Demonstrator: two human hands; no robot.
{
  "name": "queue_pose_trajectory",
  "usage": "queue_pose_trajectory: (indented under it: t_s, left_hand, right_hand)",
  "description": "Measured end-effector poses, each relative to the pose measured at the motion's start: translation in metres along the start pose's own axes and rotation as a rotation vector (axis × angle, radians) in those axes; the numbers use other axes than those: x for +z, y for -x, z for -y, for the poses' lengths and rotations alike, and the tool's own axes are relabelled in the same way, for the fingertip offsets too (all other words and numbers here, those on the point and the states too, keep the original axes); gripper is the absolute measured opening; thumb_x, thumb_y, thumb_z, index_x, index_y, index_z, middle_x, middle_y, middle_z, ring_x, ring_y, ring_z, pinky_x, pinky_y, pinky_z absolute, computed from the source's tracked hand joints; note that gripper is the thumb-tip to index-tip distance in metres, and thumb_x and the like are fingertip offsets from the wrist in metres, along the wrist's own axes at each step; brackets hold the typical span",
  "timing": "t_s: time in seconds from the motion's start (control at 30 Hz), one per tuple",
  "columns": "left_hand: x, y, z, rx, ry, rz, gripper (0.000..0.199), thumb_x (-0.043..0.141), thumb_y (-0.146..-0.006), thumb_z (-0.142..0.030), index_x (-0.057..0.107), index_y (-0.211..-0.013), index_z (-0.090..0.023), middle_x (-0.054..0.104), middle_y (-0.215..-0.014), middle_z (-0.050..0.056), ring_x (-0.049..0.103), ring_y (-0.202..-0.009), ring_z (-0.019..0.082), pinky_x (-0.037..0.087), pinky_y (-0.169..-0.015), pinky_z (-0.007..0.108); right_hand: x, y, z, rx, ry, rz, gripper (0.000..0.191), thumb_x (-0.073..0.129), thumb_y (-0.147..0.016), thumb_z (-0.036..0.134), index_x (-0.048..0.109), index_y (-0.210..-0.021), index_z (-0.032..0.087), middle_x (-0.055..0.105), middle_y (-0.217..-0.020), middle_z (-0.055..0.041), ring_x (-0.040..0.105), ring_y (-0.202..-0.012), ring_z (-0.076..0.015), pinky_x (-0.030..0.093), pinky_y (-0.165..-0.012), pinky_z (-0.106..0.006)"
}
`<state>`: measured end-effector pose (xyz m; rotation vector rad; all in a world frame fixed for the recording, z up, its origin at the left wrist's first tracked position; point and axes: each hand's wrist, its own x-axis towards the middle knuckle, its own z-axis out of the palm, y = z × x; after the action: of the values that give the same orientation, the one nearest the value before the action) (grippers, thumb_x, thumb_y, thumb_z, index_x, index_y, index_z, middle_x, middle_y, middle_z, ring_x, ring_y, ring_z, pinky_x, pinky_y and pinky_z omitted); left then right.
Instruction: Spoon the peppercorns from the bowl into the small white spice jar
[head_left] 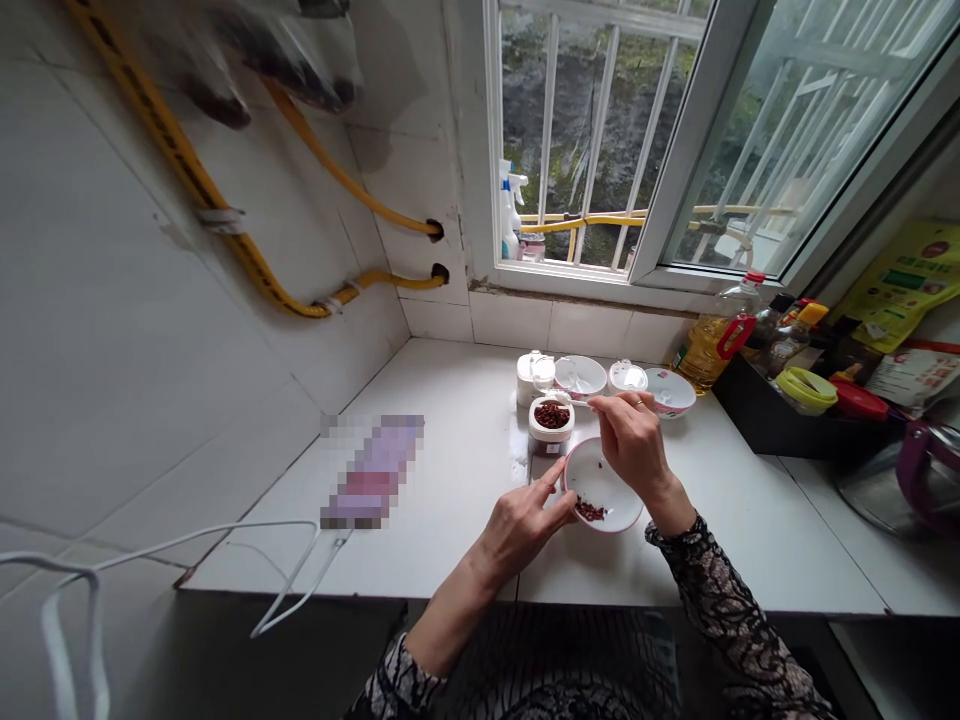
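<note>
My left hand (525, 525) grips the left rim of a white bowl (619, 490) with a pink edge, thumb on the near side and index finger along the outside. A small heap of dark red peppercorn-like spice (590, 510) lies in the bowl. My right hand (636, 440) is closed on the handle of a small white spoon (579, 402), above the bowl's far side. The spoon reaches left to the open spice jar (552, 436), filled with the same dark red spice. Its bowl end is hard to make out.
Behind stand a white-lidded jar (529, 385), another lidded jar (628, 377) and two bowls (581, 375). An oil bottle (712, 345) and a dark box of condiments (761, 405) are at right. A blurred phone-like object (375, 470) with a white cable (289, 605) lies left.
</note>
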<state>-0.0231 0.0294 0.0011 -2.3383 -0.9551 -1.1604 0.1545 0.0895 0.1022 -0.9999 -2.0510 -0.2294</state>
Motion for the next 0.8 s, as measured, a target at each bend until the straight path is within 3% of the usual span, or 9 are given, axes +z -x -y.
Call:
queue_pose_trajectory:
  t_s: [0.1, 0.2, 0.3, 0.47, 0.57, 0.8]
  left_hand:
    - [-0.001, 0.0, 0.0, 0.004, -0.011, 0.0, 0.014, 0.057, -0.096, -0.031, 0.062, -0.093, -0.018, 0.065, -0.126, 0.019, 0.069, -0.069, 0.014, 0.052, -0.058, 0.023]
    - [-0.001, -0.001, -0.001, 0.023, -0.017, -0.012, 0.014, 0.057, -0.096, -0.031, 0.062, -0.092, -0.018, 0.065, -0.126, 0.019, 0.069, -0.07, 0.014, 0.052, -0.059, 0.024]
    - [-0.003, -0.001, -0.001, 0.042, -0.027, -0.011, 0.012, 0.054, -0.098, -0.027, 0.061, -0.095, -0.018, 0.064, -0.128, 0.021, 0.07, -0.072, 0.015, 0.053, -0.062, 0.025]
    - [-0.006, 0.0, -0.002, 0.1, -0.062, 0.01, 0.018, 0.05, -0.094, -0.007, 0.061, -0.102, -0.018, 0.06, -0.133, 0.021, 0.071, -0.075, 0.015, 0.054, -0.065, 0.026]
    - [-0.007, -0.001, -0.003, 0.122, -0.067, 0.022, 0.021, 0.05, -0.092, -0.005, 0.061, -0.105, -0.018, 0.058, -0.135, 0.022, 0.071, -0.078, 0.016, 0.055, -0.066, 0.025]
    - [-0.009, -0.002, -0.005, 0.135, -0.074, 0.028, 0.023, 0.051, -0.09, -0.004, 0.061, -0.105, -0.018, 0.052, -0.142, 0.022, 0.07, -0.077, 0.015, 0.055, -0.067, 0.026]
  right_hand:
    - [-0.013, 0.008, 0.003, 0.11, -0.063, -0.1, 0.024, 0.045, -0.094, 0.023, 0.069, -0.09, 0.02, 0.072, -0.074, -0.0056, 0.062, -0.074, -0.0224, 0.044, -0.084, -0.04]
    - [-0.028, 0.028, 0.007, 0.344, -0.159, -0.179, 0.019, 0.05, -0.092, 0.026, 0.068, -0.091, 0.021, 0.069, -0.071, -0.0044, 0.062, -0.076, -0.0226, 0.047, -0.079, -0.037]
    - [-0.04, 0.056, 0.009, 0.532, -0.195, -0.038, 0.018, 0.051, -0.089, 0.027, 0.068, -0.088, 0.022, 0.068, -0.07, -0.0034, 0.062, -0.072, -0.0217, 0.047, -0.068, -0.032]
    - [-0.048, 0.087, 0.008, 0.416, 0.048, 0.047, 0.02, 0.048, -0.088, 0.021, 0.068, -0.084, 0.021, 0.071, -0.077, -0.0061, 0.061, -0.071, -0.0211, 0.045, -0.072, -0.034]
    - [-0.049, 0.094, 0.007, 0.373, 0.122, 0.087, 0.021, 0.047, -0.088, 0.018, 0.067, -0.084, 0.021, 0.07, -0.073, -0.0057, 0.062, -0.07, -0.0211, 0.043, -0.072, -0.034]
    - [-0.041, 0.112, 0.006, 0.545, 0.03, 0.094, 0.021, 0.048, -0.086, 0.023, 0.068, -0.084, 0.021, 0.072, -0.077, -0.0063, 0.061, -0.068, -0.0215, 0.044, -0.068, -0.034]
